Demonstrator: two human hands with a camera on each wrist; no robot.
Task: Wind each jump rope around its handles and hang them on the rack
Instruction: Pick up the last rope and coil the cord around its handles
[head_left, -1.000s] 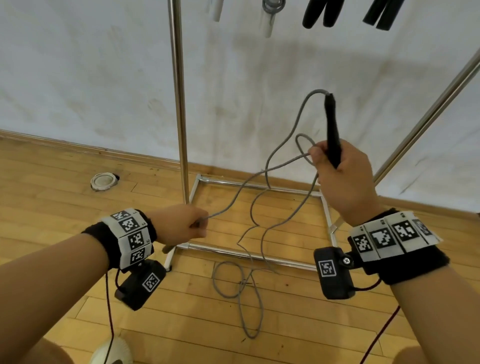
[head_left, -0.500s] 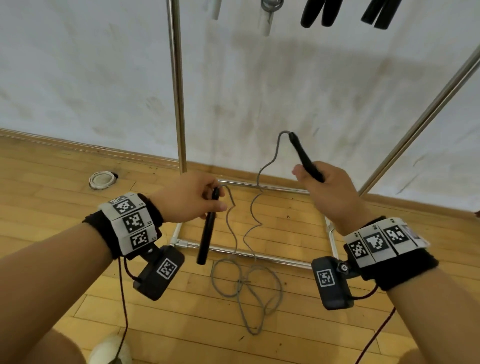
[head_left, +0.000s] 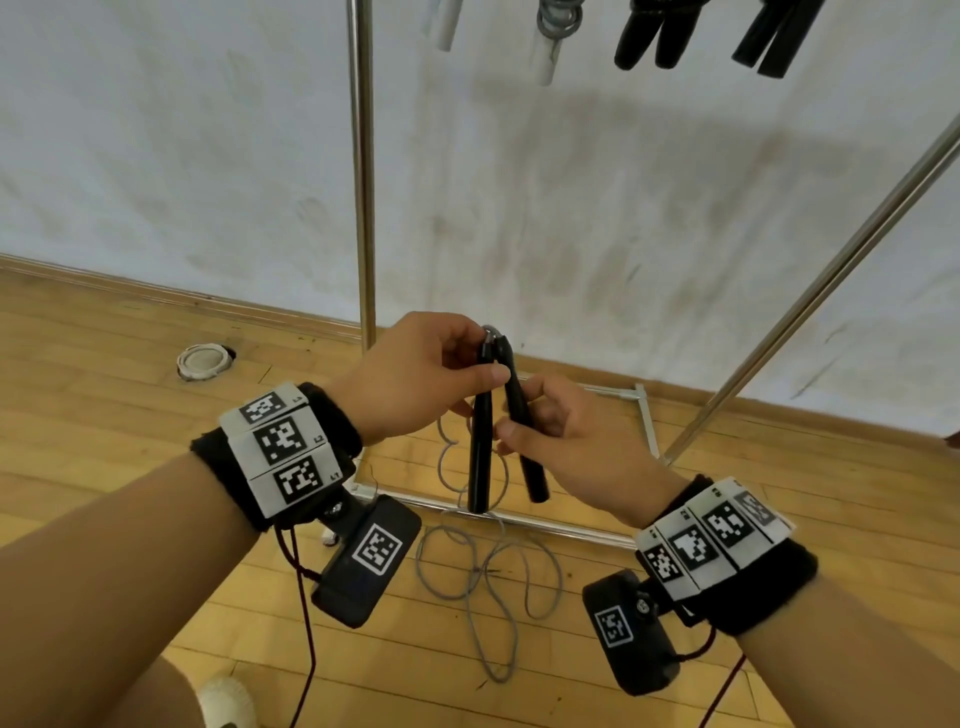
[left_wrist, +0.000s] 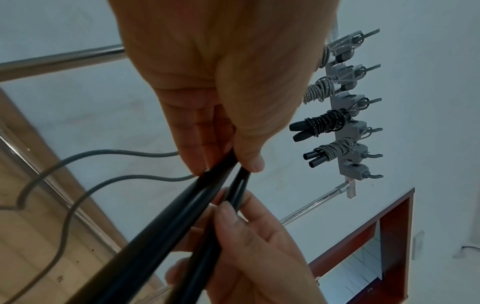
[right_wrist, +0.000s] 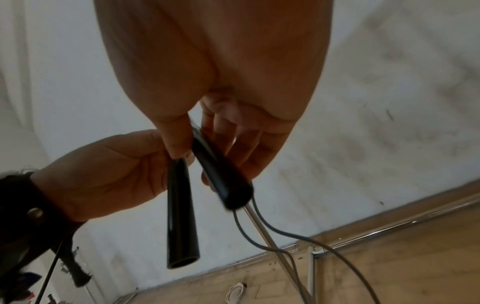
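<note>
A jump rope has two black handles and a grey cord. My left hand (head_left: 488, 358) pinches the cord ends of both handles together, thumb on one side and fingers on the other. The left handle (head_left: 480, 457) hangs straight down. My right hand (head_left: 522, 423) grips the right handle (head_left: 527, 457) at mid-shaft, slightly splayed from the other. In the left wrist view the handles (left_wrist: 182, 218) meet under my left hand (left_wrist: 228, 164). The cord (head_left: 488, 577) trails in loose loops on the floor. The right wrist view shows my right hand (right_wrist: 205, 152) around its handle (right_wrist: 223, 181).
The metal rack has an upright pole (head_left: 363, 182), a slanted pole (head_left: 831, 270) and a floor bar (head_left: 545, 525). Several wound ropes (left_wrist: 327, 123) hang from grey clips along its top bar. A round white fitting (head_left: 202, 361) sits in the wooden floor at left.
One second ago my left hand held the cord; then it held one handle. The hands have since come together, and both handles now point down side by side.
</note>
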